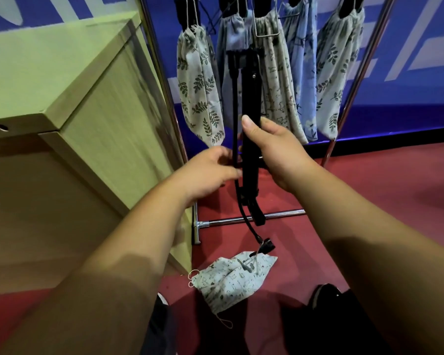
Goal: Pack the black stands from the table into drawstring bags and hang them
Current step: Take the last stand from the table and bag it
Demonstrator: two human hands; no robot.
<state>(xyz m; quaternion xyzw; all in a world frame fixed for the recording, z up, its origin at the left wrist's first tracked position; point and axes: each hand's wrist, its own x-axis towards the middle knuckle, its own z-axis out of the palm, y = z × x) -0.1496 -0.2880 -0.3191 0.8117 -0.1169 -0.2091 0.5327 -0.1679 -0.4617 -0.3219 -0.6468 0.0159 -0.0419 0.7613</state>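
Observation:
A long black stand (249, 98) is held upright in front of me. My right hand (274, 152) grips its main shaft at mid-height, thumb pointing up. My left hand (210, 170) pinches a thin black leg or cord of the stand beside the shaft. The cord curves down to a small black clip (267, 245) near the floor. A light patterned drawstring bag (231, 280) lies crumpled on the red floor below the stand. Several filled drawstring bags (200, 90) hang from a metal rack behind the stand, black stand tops poking out of them.
A pale wooden table (62, 80) stands at the left, its corner close to my left arm. The rack's chrome uprights (162, 80) and floor bar (254, 217) frame the hanging bags. Behind is a blue wall. My dark shoes (326, 295) show at the bottom.

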